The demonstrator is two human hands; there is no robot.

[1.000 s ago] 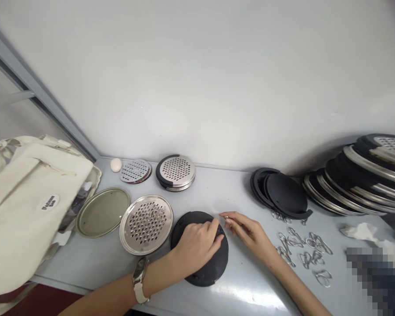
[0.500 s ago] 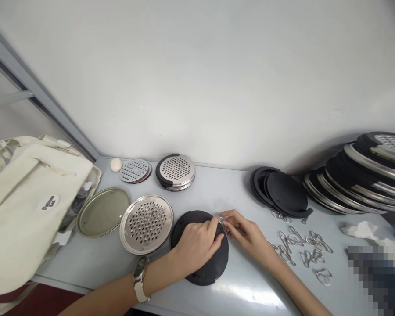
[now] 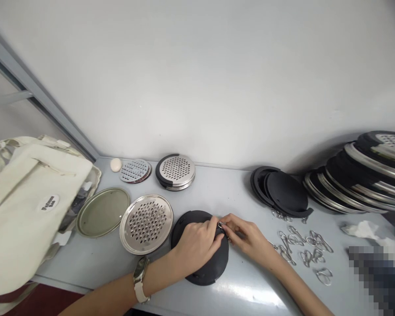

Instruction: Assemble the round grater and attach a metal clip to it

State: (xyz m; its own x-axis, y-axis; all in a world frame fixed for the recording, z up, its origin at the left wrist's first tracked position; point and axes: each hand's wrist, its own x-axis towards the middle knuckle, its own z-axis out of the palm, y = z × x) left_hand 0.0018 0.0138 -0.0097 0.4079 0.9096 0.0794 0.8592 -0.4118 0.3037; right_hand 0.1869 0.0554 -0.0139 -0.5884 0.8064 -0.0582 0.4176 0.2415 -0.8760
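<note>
A black round plastic disc lies on the grey table in front of me. My left hand rests across it, fingers curled, with thumb and forefinger closed at its right edge; the fingertips' contact is partly hidden. At that same edge my right hand pinches a small bent metal wire clip between thumb and forefinger. Whether the clip is hooked into the disc I cannot tell. Several loose wire clips are scattered to the right of my right hand.
Left of the disc are a round metal grater plate and an olive-green lid. Farther back stand stacked small graters and black discs. A tall grater stack leans at right; a cream bag lies left.
My right hand has shifted slightly at the disc's edge, and the wire clip's loop now shows more clearly between its fingertips. The left hand and the disc stay in place.
</note>
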